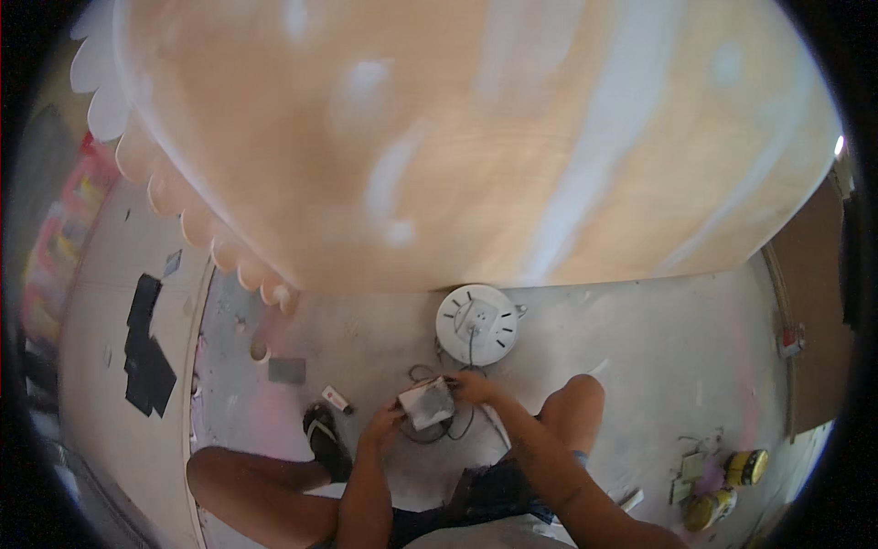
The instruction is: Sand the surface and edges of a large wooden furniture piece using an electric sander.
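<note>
Box between left fingers and right fingers. Disc just beyond right fingers; panel beyond disc. Tube left of left fingers; cans well right.

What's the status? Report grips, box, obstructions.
Left grip holding pale box; right grip at its far-right corner. Dark cable looped close around. Slotted white disc beyond.

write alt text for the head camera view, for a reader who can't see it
Someone's bare left hand and right hand hold a small boxy whitish-grey object above a pale grey floor, amid loops of dark cable. Beyond it is a round white disc with dark slots, in front of a large tan panel streaked with white.
</note>
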Demonstrator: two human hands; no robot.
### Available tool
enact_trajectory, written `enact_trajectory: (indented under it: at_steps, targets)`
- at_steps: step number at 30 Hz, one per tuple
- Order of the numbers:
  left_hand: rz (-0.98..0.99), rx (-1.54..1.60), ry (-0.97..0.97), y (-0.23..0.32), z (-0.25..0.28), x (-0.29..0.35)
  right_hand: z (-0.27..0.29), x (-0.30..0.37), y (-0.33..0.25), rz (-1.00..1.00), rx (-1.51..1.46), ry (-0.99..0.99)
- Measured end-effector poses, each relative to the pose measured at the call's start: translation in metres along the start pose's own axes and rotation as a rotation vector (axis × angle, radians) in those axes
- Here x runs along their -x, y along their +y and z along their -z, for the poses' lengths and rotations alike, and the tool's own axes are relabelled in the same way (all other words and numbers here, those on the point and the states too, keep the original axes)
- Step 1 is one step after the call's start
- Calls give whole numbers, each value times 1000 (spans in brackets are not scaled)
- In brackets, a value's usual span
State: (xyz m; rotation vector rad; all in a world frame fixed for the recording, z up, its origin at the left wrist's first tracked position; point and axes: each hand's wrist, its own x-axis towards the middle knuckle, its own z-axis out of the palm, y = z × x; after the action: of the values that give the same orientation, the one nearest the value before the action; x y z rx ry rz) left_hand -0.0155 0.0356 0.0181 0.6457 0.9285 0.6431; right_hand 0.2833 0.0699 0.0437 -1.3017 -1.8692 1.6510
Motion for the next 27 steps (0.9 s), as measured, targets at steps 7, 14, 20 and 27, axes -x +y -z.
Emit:
enact_trajectory:
  at_steps: [7,14,20,27]
  targets:
    - [24,-645,-188,79,-25,-7,18,5,-10,-62,-177,-15]
    - [-59,-870,-477,133,-57,-3,33,-7,-9,-102,70,-118]
    - [-112,-981,-420,117,-32,-19,32,-22,-34,-125,72,-208]
    - [-81,-943,-420,125,-31,-30,37,-24,-23,-265,348,-260]
